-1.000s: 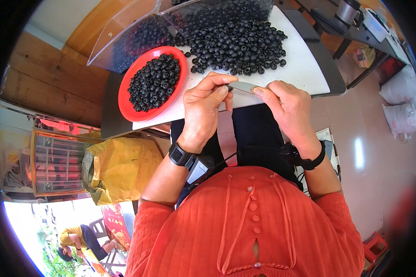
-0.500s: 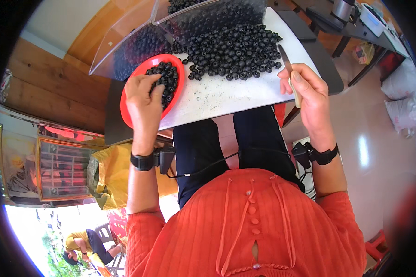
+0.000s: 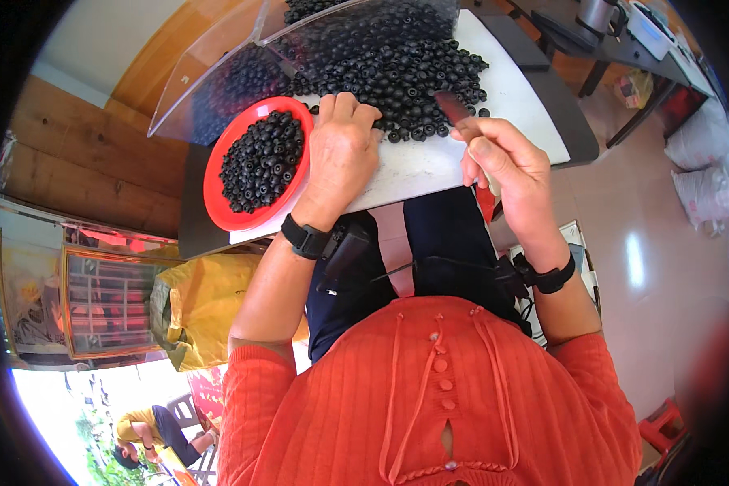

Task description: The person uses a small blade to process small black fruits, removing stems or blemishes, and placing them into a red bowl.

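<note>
Noted off the work area — a yellow sack [image 3: 206, 312] on the floor at the left, just beside a glass-fronted cabinet [image 3: 105, 301] with a wooden frame. Wood-panelled wall [image 3: 81, 174] behind both. At upper right, a dark side table [image 3: 624, 44] carrying a metal cup [image 3: 598, 14] and a pale box [image 3: 654, 31]. White bags [image 3: 705, 170] against the right wall — glossy tiled floor [image 3: 640, 267] between. Red stool [image 3: 662, 425] at lower right.

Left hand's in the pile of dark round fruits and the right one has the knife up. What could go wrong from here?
The knife blade points toward the left hand at the pile; a slip could nick fingers. Loose fruits near the white board edge could roll off. The red plate overhangs the board's corner; a bump might tip it.
</note>
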The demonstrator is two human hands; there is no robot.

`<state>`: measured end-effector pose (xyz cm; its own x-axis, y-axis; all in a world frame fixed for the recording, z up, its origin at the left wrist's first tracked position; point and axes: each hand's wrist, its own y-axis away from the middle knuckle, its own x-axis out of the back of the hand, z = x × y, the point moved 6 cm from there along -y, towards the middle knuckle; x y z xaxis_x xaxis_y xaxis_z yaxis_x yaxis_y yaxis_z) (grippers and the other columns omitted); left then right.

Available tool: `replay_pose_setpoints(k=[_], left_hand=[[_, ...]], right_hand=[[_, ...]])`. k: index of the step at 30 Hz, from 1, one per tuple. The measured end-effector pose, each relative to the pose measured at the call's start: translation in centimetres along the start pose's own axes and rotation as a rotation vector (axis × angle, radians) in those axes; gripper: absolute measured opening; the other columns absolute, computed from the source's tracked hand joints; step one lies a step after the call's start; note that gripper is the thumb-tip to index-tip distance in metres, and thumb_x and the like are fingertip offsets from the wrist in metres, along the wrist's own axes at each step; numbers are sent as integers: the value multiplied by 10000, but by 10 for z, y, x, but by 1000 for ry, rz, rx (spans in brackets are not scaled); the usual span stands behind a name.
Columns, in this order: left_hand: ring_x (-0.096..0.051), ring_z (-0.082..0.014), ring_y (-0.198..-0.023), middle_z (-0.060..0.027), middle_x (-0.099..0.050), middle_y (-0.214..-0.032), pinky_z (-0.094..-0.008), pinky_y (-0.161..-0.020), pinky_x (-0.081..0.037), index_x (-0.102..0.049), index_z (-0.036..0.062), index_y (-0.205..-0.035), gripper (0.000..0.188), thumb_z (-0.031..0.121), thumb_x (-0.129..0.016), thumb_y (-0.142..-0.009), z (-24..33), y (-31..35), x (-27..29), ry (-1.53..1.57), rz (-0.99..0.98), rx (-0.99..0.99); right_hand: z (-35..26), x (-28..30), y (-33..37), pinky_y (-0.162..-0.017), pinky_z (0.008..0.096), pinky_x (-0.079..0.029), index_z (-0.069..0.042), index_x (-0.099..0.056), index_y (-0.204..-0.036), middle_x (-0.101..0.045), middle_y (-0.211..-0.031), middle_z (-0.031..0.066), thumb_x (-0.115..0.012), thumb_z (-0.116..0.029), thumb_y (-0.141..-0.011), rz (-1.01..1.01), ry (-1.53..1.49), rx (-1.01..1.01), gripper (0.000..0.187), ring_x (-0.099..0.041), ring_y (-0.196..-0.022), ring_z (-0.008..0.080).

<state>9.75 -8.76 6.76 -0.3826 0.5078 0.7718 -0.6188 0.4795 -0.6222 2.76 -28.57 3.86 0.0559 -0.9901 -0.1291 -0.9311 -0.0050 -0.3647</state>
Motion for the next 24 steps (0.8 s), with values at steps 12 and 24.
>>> replay_pose_setpoints(k=[12,24], left_hand=[[-573,-346,-922,-132,-584,-919,-449,-784,-491,-704,21,-1021,188,19,-704,-834,16,46,11,-7,-46,88],[-560,-340,-909,-119,-579,-924,-459,-768,-490,-719,16,-1006,207,-8,-709,-800,13,43,3,71,5,25]], right_hand=[[-14,-14,5,-621,279,-502,14,-711,-970,-704,-836,108,-707,-88,-946,123,507,360,105,-652,-686,176],[5,-17,-6,-543,297,-458,-2,-717,-919,-655,-709,106,-727,-182,-940,115,566,225,182,-602,-575,189]])
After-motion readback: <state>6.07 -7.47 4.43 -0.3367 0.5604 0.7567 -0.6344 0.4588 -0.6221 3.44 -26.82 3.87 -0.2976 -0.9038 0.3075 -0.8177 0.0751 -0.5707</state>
